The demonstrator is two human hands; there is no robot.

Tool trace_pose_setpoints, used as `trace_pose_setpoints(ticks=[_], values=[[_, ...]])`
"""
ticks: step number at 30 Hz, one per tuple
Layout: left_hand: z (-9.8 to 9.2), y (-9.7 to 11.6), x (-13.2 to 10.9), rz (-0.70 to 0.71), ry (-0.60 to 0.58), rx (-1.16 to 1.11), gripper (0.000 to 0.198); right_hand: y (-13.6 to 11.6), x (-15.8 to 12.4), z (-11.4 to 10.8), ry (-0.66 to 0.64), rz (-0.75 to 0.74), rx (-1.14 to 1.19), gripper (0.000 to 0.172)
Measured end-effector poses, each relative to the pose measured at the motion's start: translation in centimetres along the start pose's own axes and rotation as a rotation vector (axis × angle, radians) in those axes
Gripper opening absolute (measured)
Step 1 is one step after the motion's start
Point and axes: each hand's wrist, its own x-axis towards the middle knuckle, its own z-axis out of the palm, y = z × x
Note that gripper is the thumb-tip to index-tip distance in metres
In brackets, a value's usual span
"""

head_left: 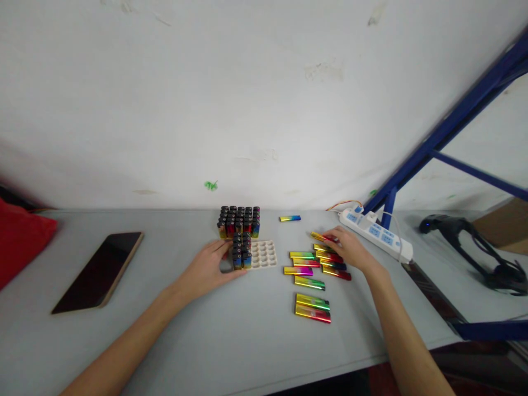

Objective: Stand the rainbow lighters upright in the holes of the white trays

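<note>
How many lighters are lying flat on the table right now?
12 lighters: one alone by the wall, one at the right hand, eight clustered beside it, two nearest the edge. The hand may hide more.

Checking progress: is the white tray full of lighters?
No, the white moulded tray holds upright black-capped lighters only at its left end.
</note>
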Motion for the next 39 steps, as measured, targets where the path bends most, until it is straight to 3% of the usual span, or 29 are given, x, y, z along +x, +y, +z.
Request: trace_pose_setpoints(ticks=[4, 7, 12, 15, 18, 23, 27, 30, 35, 39], values=[[0.0, 0.1, 0.0, -0.01, -0.009, 0.009, 0.062, -2.3, 0.3, 0.2, 0.127, 0.046, 0.164, 0.043], [0.0, 0.1, 0.0, -0.027, -0.011, 0.013, 0.059, -5.6, 1.0, 0.5, 0.178, 0.058, 0.324, 0.048], [-0.2, 0.3, -0.1, -0.024, -0.012, 0.0, 0.059, -12.1, 2.7, 2.1, 0.228, 0.138, 0.904, 0.052], [-0.6, 0.5, -0.1, -0.011, -0.015, -0.001, 0.055, -14.8, 3.4, 4.0, 0.232, 0.185, 1.148, 0.051], [-1.1, 0.6, -0.1, 0.005, -0.041, -0.023, 0.051, -16.1, 3.4, 6.0, 0.191, 0.212, 1.175, 0.062], [-1.3, 0.1, -0.2, 0.021, -0.062, -0.057, 0.049, -17.5, 1.5, 8.2, -0.151, 0.208, 1.321, 0.063], [-1.2, 0.0, -0.3, 0.032, -0.051, -0.072, 0.05, -18.6, 0.5, 8.9, -0.269, 0.278, 1.417, 0.065], [-1.2, 0.1, -0.3, 0.032, -0.052, -0.064, 0.05, -19.0, 0.3, 9.4, -0.241, 0.319, 1.315, 0.073], [-1.3, 0.3, -0.3, 0.016, -0.058, -0.035, 0.051, -18.8, -0.3, 10.1, -0.046, 0.266, 1.06, 0.077], [-1.3, 0.4, -0.3, 0.026, -0.045, -0.066, 0.055, -18.7, -0.5, 10.3, -0.09, 0.332, 1.11, 0.076]])
